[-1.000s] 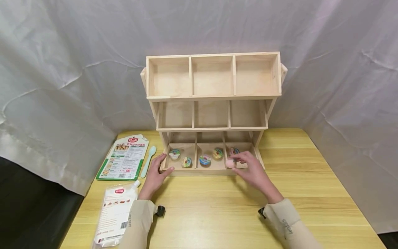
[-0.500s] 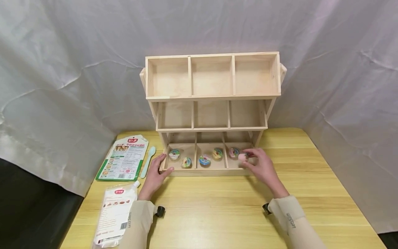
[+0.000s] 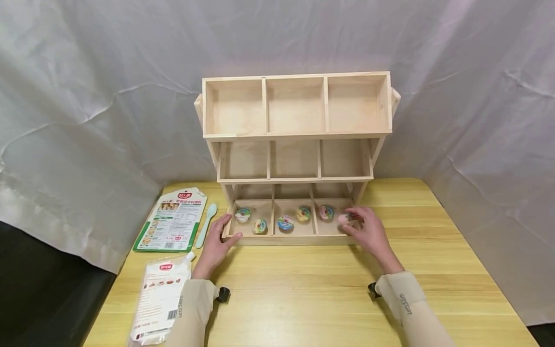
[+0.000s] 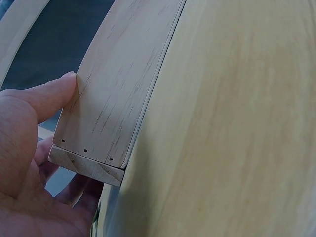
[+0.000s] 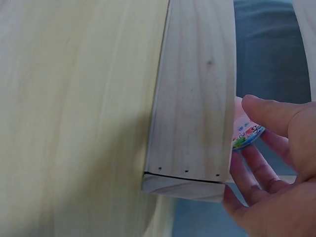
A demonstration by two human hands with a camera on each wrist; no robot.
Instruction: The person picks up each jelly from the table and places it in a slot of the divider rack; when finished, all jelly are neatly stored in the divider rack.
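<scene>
My right hand (image 3: 372, 236) pinches a pink jelly cup (image 3: 344, 219) between thumb and fingers, low in the right bottom compartment. In the right wrist view the cup (image 5: 244, 126) is tilted, its printed lid toward the fingers; the wooden front board hides part of it. A second pink-lidded jelly cup (image 3: 326, 212) lies to its left. My left hand (image 3: 216, 248) holds the left front corner of the wooden shelf rack (image 3: 299, 240), thumb at the front edge, fingers along the side. The left wrist view shows the thumb against the board (image 4: 113, 84).
A white-lidded cup (image 3: 243, 215) and yellow-lidded cup (image 3: 260, 226) lie in the left compartment, a blue-lidded cup (image 3: 285, 222) and orange-lidded cup (image 3: 303, 214) in the middle. Left of the rack are a pale spoon (image 3: 206, 225), a green-edged packet (image 3: 172, 220) and a spouted pouch (image 3: 160, 299).
The right hand has carried the pink jelly cup rightward and lowered it within the right compartment, uncovering the other pink-lidded cup. The left hand has stayed at the rack corner.
</scene>
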